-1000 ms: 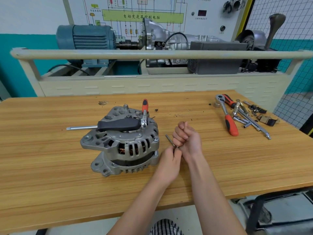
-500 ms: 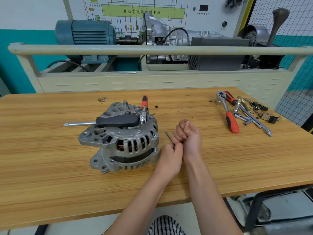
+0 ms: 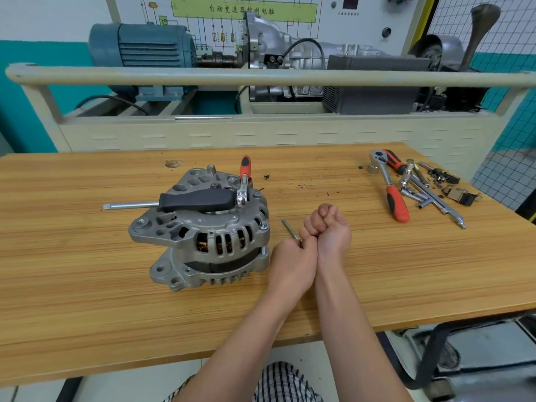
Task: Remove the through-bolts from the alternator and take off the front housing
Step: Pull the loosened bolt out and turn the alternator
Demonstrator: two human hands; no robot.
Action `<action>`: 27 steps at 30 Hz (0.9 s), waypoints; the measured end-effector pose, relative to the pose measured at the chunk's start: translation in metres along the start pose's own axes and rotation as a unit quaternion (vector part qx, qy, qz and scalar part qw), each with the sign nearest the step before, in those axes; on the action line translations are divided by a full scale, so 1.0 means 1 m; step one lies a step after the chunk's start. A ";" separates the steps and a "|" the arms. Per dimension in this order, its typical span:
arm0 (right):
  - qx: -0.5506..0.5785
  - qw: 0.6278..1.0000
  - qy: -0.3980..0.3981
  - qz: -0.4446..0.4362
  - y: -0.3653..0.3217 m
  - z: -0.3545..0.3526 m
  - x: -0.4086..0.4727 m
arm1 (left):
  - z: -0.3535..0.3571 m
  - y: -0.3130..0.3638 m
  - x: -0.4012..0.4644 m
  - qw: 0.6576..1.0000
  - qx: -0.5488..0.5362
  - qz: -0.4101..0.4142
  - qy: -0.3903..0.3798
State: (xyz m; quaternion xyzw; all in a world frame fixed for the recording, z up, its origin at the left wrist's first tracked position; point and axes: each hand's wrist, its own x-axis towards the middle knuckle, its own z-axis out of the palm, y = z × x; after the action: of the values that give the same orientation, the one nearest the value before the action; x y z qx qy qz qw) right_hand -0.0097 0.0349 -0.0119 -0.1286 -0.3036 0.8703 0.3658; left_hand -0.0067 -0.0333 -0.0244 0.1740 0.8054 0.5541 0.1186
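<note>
Two hands meet just right of centre, wrists touching. The left hand (image 3: 293,261) is curled tight, pinching a slim through-bolt (image 3: 290,229) whose free end juts up and to the left toward the alternator (image 3: 203,236). The right hand (image 3: 329,227) sits closed in a fist just above it, knuckles against the left hand; whether its fingers hold anything cannot be told. The alternator stands left of centre on the wooden bench (image 3: 87,285), just beside the left hand, not touched. Across its top lie two tools: a black-handled driver (image 3: 185,201) with its shaft pointing left, and a small red-handled ratchet (image 3: 244,181). Against half a second ago, both fists keep the same clasp and the bolt the same tilt; alternator and tools have stayed put. At the upper right of the bench lie one larger red-handled ratchet (image 3: 391,192) and a loose cluster of sockets and extension bars (image 3: 429,190), too jumbled to count.
</note>
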 end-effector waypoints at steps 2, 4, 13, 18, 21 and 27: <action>0.003 1.000 0.012 0.000 -0.001 -0.001 -0.001 | 0.001 0.000 0.000 1.000 0.003 -0.002 -0.005; 0.008 1.000 0.020 0.001 -0.002 -0.001 0.000 | 0.000 0.001 0.001 1.000 0.011 -0.003 -0.011; 0.115 0.991 -0.012 0.065 -0.010 0.000 0.005 | -0.006 -0.013 -0.004 0.994 0.005 0.095 -0.052; 0.143 0.985 -0.009 0.099 -0.010 -0.005 0.010 | -0.002 -0.014 -0.007 0.986 0.107 0.123 -0.028; 0.123 0.989 0.002 0.087 -0.009 -0.003 0.010 | 0.001 -0.012 -0.009 0.977 0.161 0.141 -0.002; 0.025 0.999 -0.021 0.021 -0.008 0.003 0.005 | 0.004 -0.007 -0.007 0.959 0.247 0.138 0.014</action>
State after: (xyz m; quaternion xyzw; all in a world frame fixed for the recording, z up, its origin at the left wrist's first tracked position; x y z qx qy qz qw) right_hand -0.0106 0.0415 -0.0044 -0.1076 -0.2863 0.8877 0.3443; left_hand -0.0002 -0.0348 -0.0329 0.2997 0.8869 0.3510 -0.0174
